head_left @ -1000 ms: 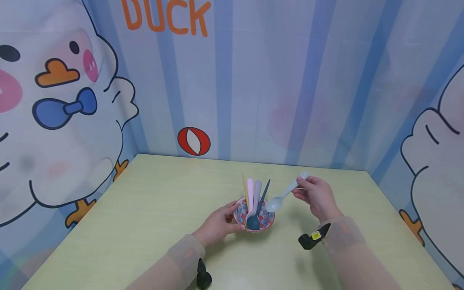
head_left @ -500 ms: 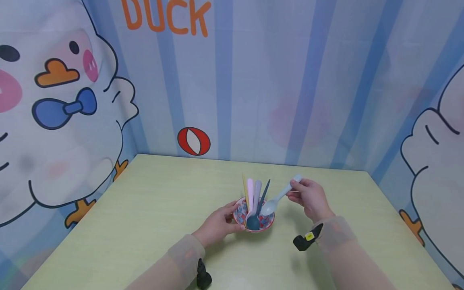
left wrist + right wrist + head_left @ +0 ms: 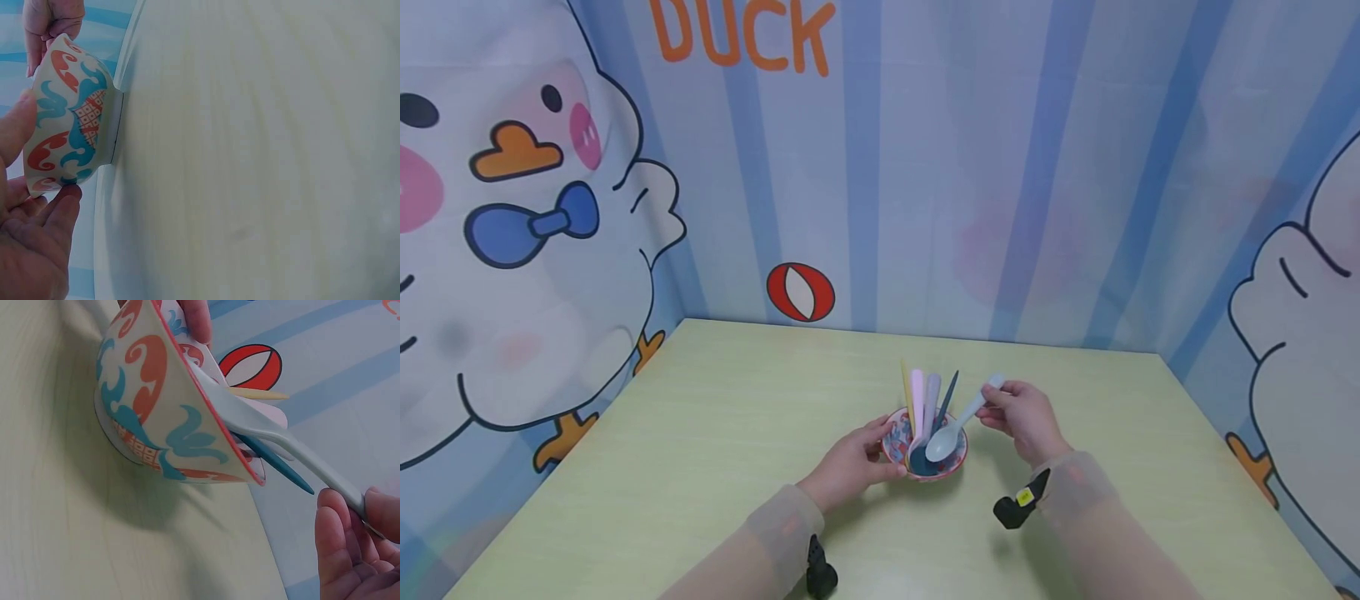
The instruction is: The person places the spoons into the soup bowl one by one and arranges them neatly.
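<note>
A white bowl [image 3: 895, 439] with a red rim and red and blue patterns is near the middle of the table. My left hand [image 3: 852, 468] grips it at its left side, thumb and fingers on the wall. Inside lean a yellow-handled utensil [image 3: 907, 396], a pink-handled spoon [image 3: 917, 392], a lilac handle [image 3: 932, 396] and a dark teal spoon [image 3: 948, 398]. My right hand [image 3: 1024, 421] pinches a pale blue-white spoon [image 3: 973, 408] near its handle end. That spoon's head [image 3: 228, 406] is over the bowl's rim, partly hidden by the wall in the right wrist view.
The pale yellow table [image 3: 737, 400] runs back to a blue striped cloth backdrop [image 3: 910, 167] printed with ducks and a ball. A black wrist camera [image 3: 1018, 502] sits on the right sleeve, another camera [image 3: 822, 571] on the left.
My right hand has moved left and slightly down, carrying the pale spoon from beside the bowl to over it. The left hand and the bowl have stayed in place.
</note>
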Demonstrator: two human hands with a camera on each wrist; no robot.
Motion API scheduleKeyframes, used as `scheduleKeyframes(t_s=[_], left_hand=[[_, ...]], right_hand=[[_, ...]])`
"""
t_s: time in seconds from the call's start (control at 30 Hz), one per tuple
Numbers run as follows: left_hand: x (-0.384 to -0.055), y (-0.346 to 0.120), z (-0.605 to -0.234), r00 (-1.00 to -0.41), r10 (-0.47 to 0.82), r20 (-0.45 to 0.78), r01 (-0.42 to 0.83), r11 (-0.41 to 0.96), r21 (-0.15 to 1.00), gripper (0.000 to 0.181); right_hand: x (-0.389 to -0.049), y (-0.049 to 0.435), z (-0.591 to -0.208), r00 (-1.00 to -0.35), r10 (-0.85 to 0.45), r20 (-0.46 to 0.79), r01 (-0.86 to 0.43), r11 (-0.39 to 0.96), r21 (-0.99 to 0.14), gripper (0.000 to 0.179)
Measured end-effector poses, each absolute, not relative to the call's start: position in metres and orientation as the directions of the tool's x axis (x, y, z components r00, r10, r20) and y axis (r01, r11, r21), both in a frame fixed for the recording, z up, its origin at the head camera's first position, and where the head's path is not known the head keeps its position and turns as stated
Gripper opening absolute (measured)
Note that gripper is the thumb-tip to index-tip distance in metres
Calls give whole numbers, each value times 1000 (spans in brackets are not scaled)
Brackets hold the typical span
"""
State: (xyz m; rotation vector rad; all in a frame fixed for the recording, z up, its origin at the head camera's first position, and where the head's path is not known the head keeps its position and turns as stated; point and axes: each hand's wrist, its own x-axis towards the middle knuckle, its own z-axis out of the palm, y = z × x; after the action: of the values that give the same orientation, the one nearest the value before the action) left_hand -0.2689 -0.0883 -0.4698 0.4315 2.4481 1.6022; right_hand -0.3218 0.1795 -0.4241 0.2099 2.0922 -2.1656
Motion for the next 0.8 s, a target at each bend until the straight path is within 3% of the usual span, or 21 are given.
scheduleKeyframes(t_s=[0.8], left_hand=[[-267,-88,-467,-938,346,4,139,366,920,76]], right_hand=[[-326,162,-442,-984,10,-178,178,21,-984,33]])
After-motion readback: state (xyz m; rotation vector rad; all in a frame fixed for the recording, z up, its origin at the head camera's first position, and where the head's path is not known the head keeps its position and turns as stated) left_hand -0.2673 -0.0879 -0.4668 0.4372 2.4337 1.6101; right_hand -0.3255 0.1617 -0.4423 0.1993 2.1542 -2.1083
